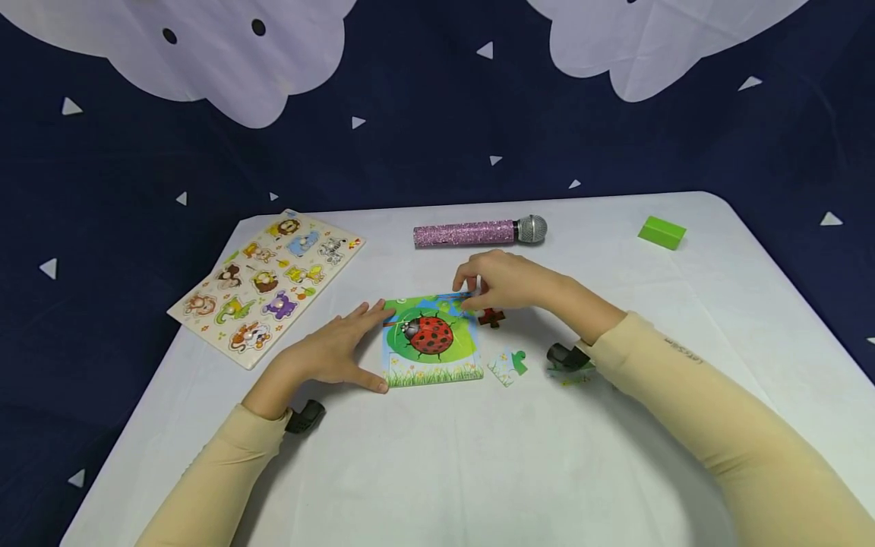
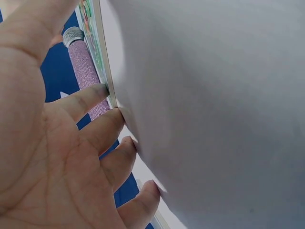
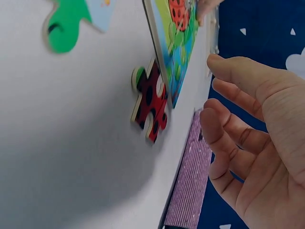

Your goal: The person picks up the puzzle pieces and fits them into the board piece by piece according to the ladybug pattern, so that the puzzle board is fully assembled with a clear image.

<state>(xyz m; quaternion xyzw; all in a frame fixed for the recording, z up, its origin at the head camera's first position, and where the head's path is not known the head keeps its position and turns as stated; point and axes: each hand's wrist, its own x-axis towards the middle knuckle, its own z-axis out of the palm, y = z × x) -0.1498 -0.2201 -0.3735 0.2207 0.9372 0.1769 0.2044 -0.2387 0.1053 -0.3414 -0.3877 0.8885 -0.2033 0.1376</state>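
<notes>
A ladybug puzzle board [image 1: 432, 375] lies on the white table in the head view. My left hand [image 1: 328, 351] rests beside its left edge, thumb and fingers spread, and in the left wrist view the fingertips [image 2: 127, 143] touch down near the board's side. Over the board's top right corner hovers my right hand [image 1: 511, 279]; its fingers are loosely bent, and the right wrist view shows a gap between thumb and fingers with nothing held. Just right of the board lies a red and black puzzle piece [image 3: 151, 100]. Nearer me is a green and pale puzzle piece [image 1: 507, 367].
Partly under my right wrist lies another green piece [image 1: 574, 377]. A pink glittery microphone [image 1: 465, 233] lies behind the board. At the left is a wooden animal puzzle [image 1: 266, 308], and a green block [image 1: 661, 232] sits at the back right.
</notes>
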